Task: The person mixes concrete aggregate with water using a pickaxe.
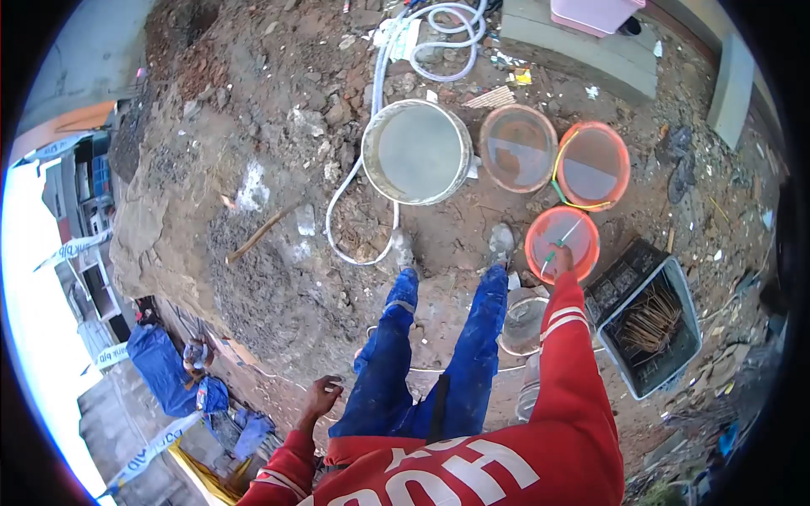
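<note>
My right hand [558, 259] is closed on the thin handle of an orange bucket [540, 239], by its green grip. The bucket stands on the ground to the right of my feet, and its inside looks pale. My left hand [321, 394] hangs beside my left leg, holding nothing, with its fingers loosely curled and apart. Just beyond the gripped bucket are two more orange buckets, one [626, 169] with a yellow-green handle and one [483, 160] to its left, both holding murky water. A large pale tub [369, 164] of cloudy water stands ahead of my feet.
A white hose [331, 221] loops around the tub. At right, a grey crate [692, 316] holds thin sticks. A round container [523, 325] stands near my right leg. A wooden stick [260, 236] lies on the rough soil, and a concrete slab [574, 55] lies ahead.
</note>
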`<state>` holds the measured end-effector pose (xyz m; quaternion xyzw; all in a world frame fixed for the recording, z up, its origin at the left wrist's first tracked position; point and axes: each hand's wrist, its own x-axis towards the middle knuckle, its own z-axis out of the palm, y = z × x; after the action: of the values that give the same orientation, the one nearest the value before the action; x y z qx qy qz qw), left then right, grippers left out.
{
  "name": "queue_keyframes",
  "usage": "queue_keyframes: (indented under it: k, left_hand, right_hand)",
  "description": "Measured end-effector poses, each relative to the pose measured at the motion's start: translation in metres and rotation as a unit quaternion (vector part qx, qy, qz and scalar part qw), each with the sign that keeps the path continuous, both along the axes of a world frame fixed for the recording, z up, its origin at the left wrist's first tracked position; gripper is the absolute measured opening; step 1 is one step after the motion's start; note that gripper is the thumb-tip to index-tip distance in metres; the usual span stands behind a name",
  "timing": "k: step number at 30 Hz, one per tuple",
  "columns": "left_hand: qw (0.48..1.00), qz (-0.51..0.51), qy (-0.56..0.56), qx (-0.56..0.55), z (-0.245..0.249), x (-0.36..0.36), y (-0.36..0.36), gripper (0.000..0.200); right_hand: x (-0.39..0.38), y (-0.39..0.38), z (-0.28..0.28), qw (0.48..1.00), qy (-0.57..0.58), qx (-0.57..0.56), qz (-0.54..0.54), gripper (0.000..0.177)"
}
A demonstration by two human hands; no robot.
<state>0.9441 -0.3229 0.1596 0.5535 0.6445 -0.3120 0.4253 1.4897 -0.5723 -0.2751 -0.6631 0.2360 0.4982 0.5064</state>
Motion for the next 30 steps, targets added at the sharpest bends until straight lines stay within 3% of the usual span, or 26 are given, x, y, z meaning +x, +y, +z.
queue_keyframes:
  k: [1, 3, 5, 6, 8, 9, 10, 11, 13, 14, 16, 18, 19, 20, 21, 24, 26, 27, 29, 30]
  left_hand:
    - [1.000, 0.024, -0.016, 0.009, 0.005, -0.009, -0.017, 0.035]
    - [0.996, 0.085, -0.014, 0.018, 0.011, -0.011, -0.039, 0.038]
    - [0.994, 0.103, -0.016, 0.018, 0.020, 0.002, -0.048, 0.036]
    - [0.992, 0.120, -0.023, 0.025, 0.016, 0.004, -0.054, 0.035]
    - [0.989, 0.134, -0.020, 0.058, 0.018, 0.021, -0.052, 0.034]
    - [0.991, 0.122, 0.002, 0.062, 0.027, 0.021, -0.057, 0.034]
    - [0.986, 0.147, 0.004, 0.078, 0.031, 0.016, -0.066, 0.034]
    - [0.983, 0.147, -0.015, 0.112, 0.027, 0.010, -0.070, 0.033]
    - [0.972, 0.174, -0.048, 0.152, 0.014, -0.003, -0.089, 0.032]
    - [0.966, 0.196, -0.056, 0.159, 0.011, -0.009, -0.101, 0.032]
    - [0.955, 0.263, -0.041, 0.134, 0.021, -0.008, -0.112, 0.031]
    - [0.937, 0.313, -0.037, 0.148, 0.019, -0.020, -0.136, 0.032]
    - [0.937, 0.312, -0.031, 0.154, 0.015, -0.030, -0.147, 0.032]
    - [0.936, 0.311, -0.026, 0.161, 0.012, -0.035, -0.156, 0.032]
    - [0.927, 0.334, -0.035, 0.167, 0.009, -0.036, -0.162, 0.032]
    - [0.891, 0.385, 0.007, 0.243, 0.004, -0.046, -0.170, 0.033]
    - [0.811, 0.495, 0.003, 0.311, -0.004, -0.047, -0.157, 0.034]
    - [0.787, 0.523, -0.032, 0.325, 0.010, -0.045, -0.141, 0.034]
    - [0.755, 0.567, -0.097, 0.314, -0.021, -0.063, -0.122, 0.035]
    - [0.736, 0.590, -0.154, 0.296, -0.035, -0.071, -0.110, 0.035]
  right_hand:
    - [0.003, 0.021, 0.029, 0.993, 0.060, -0.009, -0.103, 0.045]
    - [0.011, 0.021, 0.034, 0.991, 0.042, -0.085, -0.092, 0.022]
    - [0.009, -0.023, 0.018, 0.979, 0.052, -0.106, -0.165, 0.014]
    - [0.008, -0.037, 0.027, 0.984, 0.038, -0.083, -0.153, 0.012]
    - [0.013, -0.072, -0.002, 0.997, 0.058, -0.054, -0.014, 0.010]
    - [0.005, -0.051, 0.029, 0.996, 0.024, -0.085, -0.032, 0.011]
    - [0.003, -0.047, 0.024, 0.993, 0.024, -0.117, 0.010, 0.010]
    - [-0.003, -0.028, 0.047, 0.990, 0.022, -0.130, 0.046, 0.017]
    - [-0.014, 0.014, 0.115, 0.968, -0.086, -0.151, 0.181, 0.029]
    - [-0.017, 0.016, 0.123, 0.955, -0.136, -0.146, 0.219, 0.040]
    - [-0.032, 0.015, 0.121, 0.959, -0.174, -0.098, 0.200, 0.036]
    - [-0.052, 0.064, 0.217, 0.963, -0.071, -0.106, 0.237, 0.020]
    - [-0.067, 0.071, 0.236, 0.946, -0.125, -0.074, 0.288, 0.022]
    - [-0.086, 0.091, 0.274, 0.951, -0.119, -0.038, 0.281, 0.019]
    - [-0.098, 0.105, 0.290, 0.929, -0.099, -0.034, 0.354, 0.018]
    - [-0.143, 0.137, 0.313, 0.915, -0.092, 0.011, 0.394, 0.020]
    - [-0.186, 0.174, 0.358, 0.872, -0.100, 0.034, 0.477, 0.023]
    - [-0.205, 0.185, 0.366, 0.862, -0.114, 0.043, 0.493, 0.023]
    - [-0.245, 0.211, 0.376, 0.779, -0.198, 0.084, 0.589, 0.024]
    - [-0.268, 0.226, 0.387, 0.767, -0.212, 0.094, 0.598, 0.024]
